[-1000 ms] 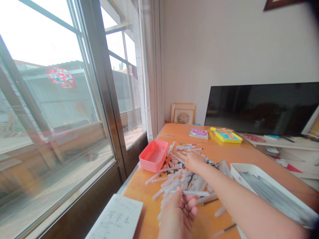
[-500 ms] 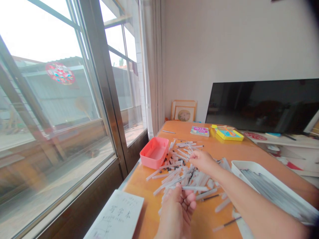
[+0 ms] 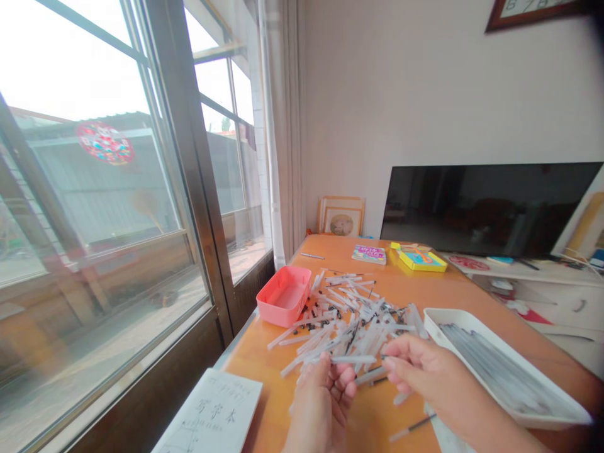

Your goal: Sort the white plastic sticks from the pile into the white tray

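My left hand (image 3: 325, 393) is closed on a translucent white pen barrel (image 3: 353, 360), which lies level across its fingertips and points right. Close to the barrel's right end, my right hand (image 3: 418, 365) pinches a small dark piece (image 3: 383, 357), mostly hidden by the fingers; its kind is unclear. Whether that piece touches the barrel I cannot tell. Beyond both hands spreads a loose heap of white pen parts (image 3: 363, 318) with small black pieces among them. A thin pen refill (image 3: 415, 428) with a dark section lies near my right wrist.
A pink plastic basket (image 3: 279, 316) stands left of the heap. At right, a white tray (image 3: 430, 327) holds many slim grey pens. A notebook (image 3: 212, 412) lies at front left. Farther back are a colourful booklet (image 3: 369, 254), a yellow box (image 3: 423, 267) and a pen (image 3: 313, 256).
My right hand has come back from the far part of the heap to the barrel's right end, now pinching a small dark piece. My left hand keeps holding the barrel. The view has shifted slightly.
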The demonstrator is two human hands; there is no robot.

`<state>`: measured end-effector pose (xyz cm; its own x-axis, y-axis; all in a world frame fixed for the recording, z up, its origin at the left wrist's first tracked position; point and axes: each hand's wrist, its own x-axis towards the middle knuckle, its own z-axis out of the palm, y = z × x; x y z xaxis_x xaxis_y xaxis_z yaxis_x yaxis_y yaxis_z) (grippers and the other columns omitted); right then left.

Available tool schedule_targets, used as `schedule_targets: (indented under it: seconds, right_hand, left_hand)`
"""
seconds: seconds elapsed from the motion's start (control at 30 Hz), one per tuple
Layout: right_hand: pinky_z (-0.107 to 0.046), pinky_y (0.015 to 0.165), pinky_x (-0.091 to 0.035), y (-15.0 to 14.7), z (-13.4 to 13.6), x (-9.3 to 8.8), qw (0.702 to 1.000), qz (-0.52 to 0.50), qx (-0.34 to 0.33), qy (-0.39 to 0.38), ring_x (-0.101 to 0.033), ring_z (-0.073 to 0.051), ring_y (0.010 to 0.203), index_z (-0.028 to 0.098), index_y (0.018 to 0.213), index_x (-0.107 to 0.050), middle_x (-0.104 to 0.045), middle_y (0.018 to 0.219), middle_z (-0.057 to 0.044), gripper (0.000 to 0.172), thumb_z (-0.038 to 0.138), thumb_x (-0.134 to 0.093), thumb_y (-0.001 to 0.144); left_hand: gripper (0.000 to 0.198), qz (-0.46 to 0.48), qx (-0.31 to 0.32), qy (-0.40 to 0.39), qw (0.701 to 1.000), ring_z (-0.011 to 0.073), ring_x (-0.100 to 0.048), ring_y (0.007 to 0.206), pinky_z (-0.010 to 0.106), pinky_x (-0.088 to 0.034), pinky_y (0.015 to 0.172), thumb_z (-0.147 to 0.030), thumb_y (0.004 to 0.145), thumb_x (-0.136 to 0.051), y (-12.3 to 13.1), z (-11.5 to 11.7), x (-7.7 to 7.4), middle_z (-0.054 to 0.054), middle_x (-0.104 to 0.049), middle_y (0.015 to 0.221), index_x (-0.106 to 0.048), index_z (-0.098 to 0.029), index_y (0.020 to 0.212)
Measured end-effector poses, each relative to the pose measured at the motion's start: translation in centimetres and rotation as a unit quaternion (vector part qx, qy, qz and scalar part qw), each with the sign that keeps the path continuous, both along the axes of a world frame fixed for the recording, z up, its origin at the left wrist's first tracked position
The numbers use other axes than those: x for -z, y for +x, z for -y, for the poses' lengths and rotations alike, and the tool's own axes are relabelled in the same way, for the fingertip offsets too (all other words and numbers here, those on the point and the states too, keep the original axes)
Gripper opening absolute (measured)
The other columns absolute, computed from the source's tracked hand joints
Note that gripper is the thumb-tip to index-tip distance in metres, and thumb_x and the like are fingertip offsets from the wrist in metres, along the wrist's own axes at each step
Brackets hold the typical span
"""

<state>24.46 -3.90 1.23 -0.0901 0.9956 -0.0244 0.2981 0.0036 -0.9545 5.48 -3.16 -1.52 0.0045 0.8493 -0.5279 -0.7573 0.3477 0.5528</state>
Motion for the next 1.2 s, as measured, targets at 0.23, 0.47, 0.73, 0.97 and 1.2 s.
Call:
schedule_targets:
  seconds: [0.23,0.47,0.73,0.97,1.2]
  right_hand:
    - [-0.028,0.069,-0.049,-0.1,0.1,0.4,0.999,0.02,-0.032,0.013,-0.059,-0.014,0.073,0.02,0.096,-0.064,-0.064,0.079,0.0,0.02,0.038,-0.057,0.091]
    - [-0.028,0.068,-0.049,-0.6,0.2,0.1,0.998,0.033,-0.038,0.032,-0.059,-0.015,0.072,0.02,0.091,-0.065,-0.062,0.075,0.0,0.021,0.038,-0.056,0.091]
    - [-0.026,0.068,-0.05,-0.5,0.1,0.4,0.998,0.042,-0.03,0.025,-0.061,-0.016,0.073,0.021,0.093,-0.067,-0.064,0.076,0.001,0.023,0.042,-0.058,0.089]
    - [-0.026,0.065,-0.048,-0.3,-0.2,1.1,0.996,0.074,-0.033,0.041,-0.06,-0.016,0.073,0.021,0.091,-0.067,-0.064,0.077,0.0,0.021,0.039,-0.056,0.091]
    - [-0.027,0.067,-0.049,-0.6,-0.1,0.8,0.998,0.051,-0.019,0.023,-0.062,-0.017,0.074,0.021,0.096,-0.067,-0.066,0.08,-0.001,0.024,0.042,-0.059,0.089]
  left_hand:
    - [0.016,-0.004,0.003,0.001,1.0,0.014,-0.068,0.062,0.023,-0.056,0.059,-0.029,0.093,-0.061,0.0,0.0,0.1,0.007,-0.068,0.074,-0.056,-0.015,0.096]
    - [0.016,-0.013,0.002,-0.002,1.0,0.0137,-0.069,0.061,0.021,-0.055,0.056,-0.03,0.093,-0.062,0.0,-0.2,0.4,0.007,-0.069,0.075,-0.056,-0.015,0.096]
    - [0.016,-0.008,0.015,0.014,1.0,0.0139,-0.068,0.063,0.022,-0.055,0.059,-0.031,0.093,-0.062,-0.1,0.1,0.3,0.006,-0.068,0.075,-0.055,-0.016,0.095]
    - [0.014,-0.013,0.015,0.028,0.999,0.013,-0.067,0.062,0.021,-0.054,0.058,-0.028,0.093,-0.061,0.1,0.1,0.2,0.005,-0.066,0.073,-0.054,-0.016,0.094]
    - [0.013,-0.004,0.015,0.022,1.0,0.0137,-0.068,0.063,0.022,-0.055,0.059,-0.028,0.093,-0.062,0.1,0.2,0.2,0.005,-0.066,0.073,-0.055,-0.017,0.094]
